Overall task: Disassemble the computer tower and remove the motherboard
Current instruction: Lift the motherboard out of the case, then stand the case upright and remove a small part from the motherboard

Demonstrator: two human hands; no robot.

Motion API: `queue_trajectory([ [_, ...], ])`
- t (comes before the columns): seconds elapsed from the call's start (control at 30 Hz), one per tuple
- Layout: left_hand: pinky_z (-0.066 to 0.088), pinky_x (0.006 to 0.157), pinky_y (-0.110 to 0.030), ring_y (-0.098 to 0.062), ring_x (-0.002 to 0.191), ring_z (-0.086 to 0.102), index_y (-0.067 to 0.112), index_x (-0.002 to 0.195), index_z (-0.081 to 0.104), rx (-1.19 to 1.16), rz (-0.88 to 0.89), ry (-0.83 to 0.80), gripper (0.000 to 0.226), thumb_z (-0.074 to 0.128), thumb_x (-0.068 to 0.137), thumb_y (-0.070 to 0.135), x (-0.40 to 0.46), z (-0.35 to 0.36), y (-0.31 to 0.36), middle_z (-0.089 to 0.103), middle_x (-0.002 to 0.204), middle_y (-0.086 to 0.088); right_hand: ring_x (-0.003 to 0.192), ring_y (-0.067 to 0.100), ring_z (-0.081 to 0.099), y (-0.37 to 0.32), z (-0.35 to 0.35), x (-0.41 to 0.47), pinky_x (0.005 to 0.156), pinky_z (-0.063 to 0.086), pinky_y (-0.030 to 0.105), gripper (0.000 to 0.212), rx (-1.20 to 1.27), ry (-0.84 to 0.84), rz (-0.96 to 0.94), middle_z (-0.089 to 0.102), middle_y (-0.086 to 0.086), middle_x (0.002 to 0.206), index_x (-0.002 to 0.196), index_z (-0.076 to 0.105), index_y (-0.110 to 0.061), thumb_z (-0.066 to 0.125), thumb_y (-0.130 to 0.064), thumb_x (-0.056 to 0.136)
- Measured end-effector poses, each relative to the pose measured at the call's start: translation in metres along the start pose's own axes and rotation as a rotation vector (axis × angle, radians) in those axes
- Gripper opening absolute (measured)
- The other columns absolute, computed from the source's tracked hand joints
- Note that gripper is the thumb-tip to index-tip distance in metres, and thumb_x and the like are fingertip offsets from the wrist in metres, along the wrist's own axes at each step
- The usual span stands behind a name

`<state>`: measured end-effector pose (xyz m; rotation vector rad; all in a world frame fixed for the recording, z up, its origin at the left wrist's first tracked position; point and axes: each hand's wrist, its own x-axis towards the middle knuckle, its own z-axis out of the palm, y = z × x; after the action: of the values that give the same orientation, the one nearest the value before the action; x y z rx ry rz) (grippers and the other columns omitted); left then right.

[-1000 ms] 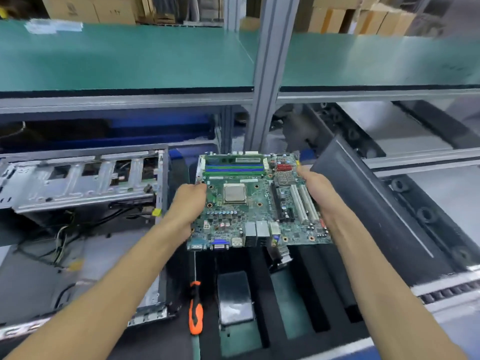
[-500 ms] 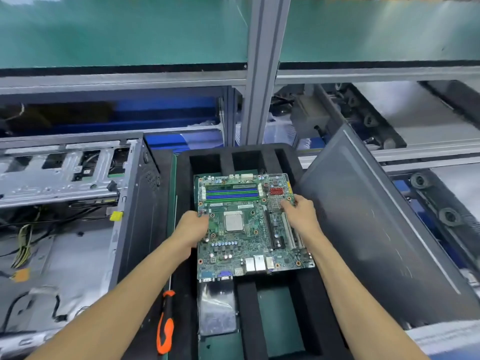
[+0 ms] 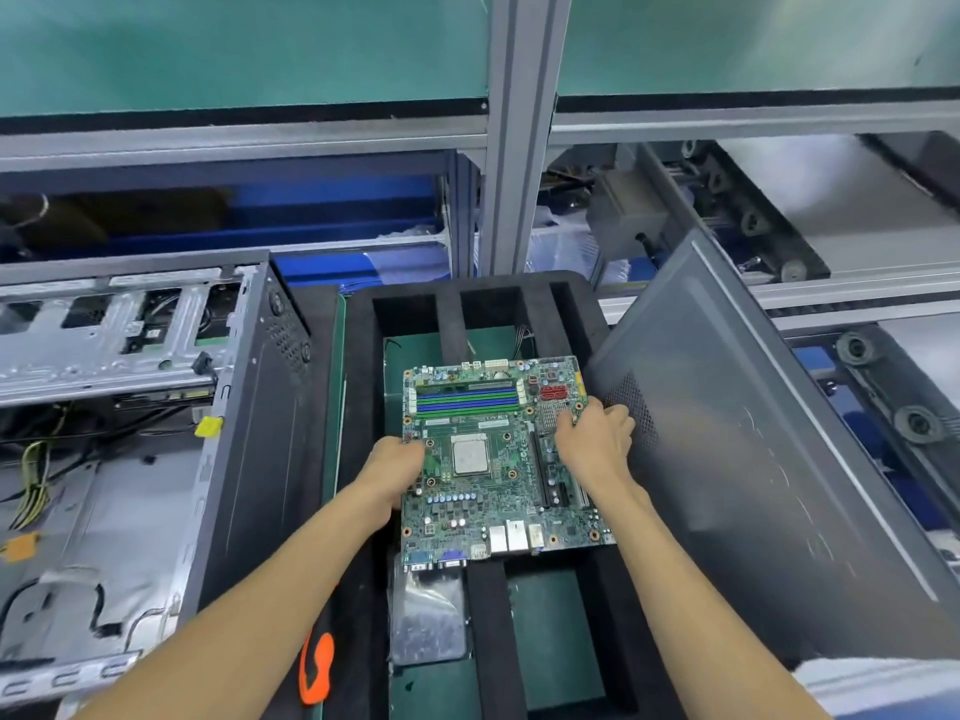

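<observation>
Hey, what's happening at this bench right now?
A person is holding a green motherboard by its two side edges, left hand on one side and right hand on the other, over a black foam tray. The opened computer tower lies to the left with loose cables inside, and its grey side panel leans at the right. An orange-handled screwdriver lies by the tray.

The motherboard (image 3: 493, 459) is coming down from where it was held up in front of the shelf post a second ago and is now lying over the black foam tray (image 3: 358, 387). Both hands are travelling with it, the left hand (image 3: 392, 472) gripping its left edge and the right hand (image 3: 597, 441) its right side.
</observation>
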<state>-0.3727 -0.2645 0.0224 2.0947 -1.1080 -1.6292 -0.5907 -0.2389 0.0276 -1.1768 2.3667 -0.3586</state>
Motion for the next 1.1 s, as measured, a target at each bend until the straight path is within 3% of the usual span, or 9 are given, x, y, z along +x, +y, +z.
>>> queue_trajectory([
  [0.13, 0.040, 0.096, -0.041, -0.012, 0.083, 0.049, 0.002, 0.146, 0.034, 0.009, 0.012, -0.010, 0.051, 0.041, 0.104, 0.029, 0.003, 0.001, 0.000, 0.050, 0.094, 0.001, 0.126, 0.039, 0.035, -0.001, 0.005, -0.005, 0.104, 0.034, 0.045, 0.042, -0.108, 0.064, -0.036, 0.039, 0.025, 0.136, 0.133, 0.046, 0.001, 0.040, -0.029, 0.105],
  [0.23, 0.030, 0.111, -0.043, -0.026, 0.131, 0.041, 0.003, 0.153, 0.020, 0.043, 0.030, -0.026, 0.059, 0.039, 0.104, 0.029, 0.002, -0.001, 0.002, 0.041, 0.145, -0.011, 0.128, 0.037, 0.035, -0.001, 0.005, -0.008, 0.105, 0.033, 0.047, 0.047, -0.210, 0.083, -0.025, 0.040, 0.021, 0.137, 0.136, 0.045, -0.002, 0.039, -0.035, 0.104],
  [0.3, 0.026, 0.113, -0.041, -0.028, 0.142, 0.029, 0.007, 0.156, 0.008, 0.062, 0.045, -0.025, 0.065, 0.038, 0.104, 0.030, -0.001, -0.003, 0.003, 0.025, 0.158, -0.010, 0.131, 0.037, 0.033, -0.003, 0.003, -0.009, 0.107, 0.031, 0.048, 0.059, -0.230, 0.079, -0.026, 0.038, 0.021, 0.142, 0.147, 0.036, -0.002, 0.038, -0.042, 0.103],
  [0.47, 0.019, 0.117, -0.042, -0.027, 0.149, 0.015, 0.016, 0.158, -0.002, 0.133, 0.168, 0.019, 0.069, 0.037, 0.104, 0.034, -0.024, -0.019, 0.020, 0.001, 0.165, -0.006, 0.141, 0.035, 0.023, -0.029, -0.015, -0.022, 0.111, 0.028, 0.051, 0.072, 0.008, 0.160, -0.245, 0.026, 0.021, 0.154, 0.159, 0.017, -0.010, 0.040, -0.049, 0.104],
  [0.73, 0.020, 0.120, -0.038, -0.014, 0.148, 0.021, 0.028, 0.158, 0.008, 0.043, 0.464, 0.016, 0.062, 0.036, 0.104, 0.044, -0.104, -0.103, 0.060, 0.014, 0.164, 0.008, 0.150, 0.023, 0.010, -0.151, -0.011, -0.086, 0.118, 0.021, 0.043, 0.070, 0.360, 0.078, -0.606, 0.019, 0.013, 0.162, 0.161, 0.015, -0.013, 0.044, -0.043, 0.105],
  [0.83, 0.036, 0.105, -0.027, -0.010, 0.131, 0.045, 0.025, 0.150, 0.036, 0.067, 0.576, 0.159, 0.047, 0.039, 0.104, 0.037, -0.127, -0.161, 0.051, 0.042, 0.151, 0.006, 0.152, 0.025, 0.012, -0.198, 0.006, -0.117, 0.117, 0.023, 0.045, 0.076, 0.455, -0.122, -0.568, 0.017, 0.009, 0.165, 0.162, 0.009, -0.016, 0.045, -0.048, 0.103],
  [0.93, 0.038, 0.083, -0.017, -0.005, 0.106, 0.055, 0.023, 0.125, 0.061, 0.097, 0.690, 0.352, 0.027, 0.046, 0.103, 0.027, -0.136, -0.230, 0.022, 0.062, 0.124, 0.006, 0.153, 0.028, 0.014, -0.231, 0.028, -0.141, 0.119, 0.025, 0.046, 0.086, 0.454, -0.317, -0.462, 0.012, 0.009, 0.168, 0.162, 0.000, -0.015, 0.050, -0.051, 0.101],
  [1.03, 0.042, 0.093, -0.031, -0.019, 0.111, 0.057, 0.014, 0.115, 0.062, 0.178, 0.702, 0.685, 0.019, 0.052, 0.099, 0.018, -0.130, -0.307, -0.017, 0.063, 0.118, -0.005, 0.153, 0.027, 0.018, -0.249, 0.052, -0.157, 0.115, 0.030, 0.039, 0.093, 0.451, -0.454, -0.369, 0.009, 0.007, 0.168, 0.161, -0.007, -0.015, 0.056, -0.045, 0.100],
  [1.1, 0.044, 0.095, -0.043, -0.032, 0.112, 0.057, 0.008, 0.120, 0.057, 0.274, 0.587, 0.893, 0.027, 0.057, 0.095, 0.021, -0.120, -0.355, -0.050, 0.061, 0.120, -0.015, 0.142, 0.030, 0.039, -0.255, 0.065, -0.164, 0.101, 0.039, 0.032, 0.094, 0.418, -0.456, -0.336, 0.024, 0.009, 0.164, 0.161, -0.005, -0.014, 0.061, -0.039, 0.098],
])
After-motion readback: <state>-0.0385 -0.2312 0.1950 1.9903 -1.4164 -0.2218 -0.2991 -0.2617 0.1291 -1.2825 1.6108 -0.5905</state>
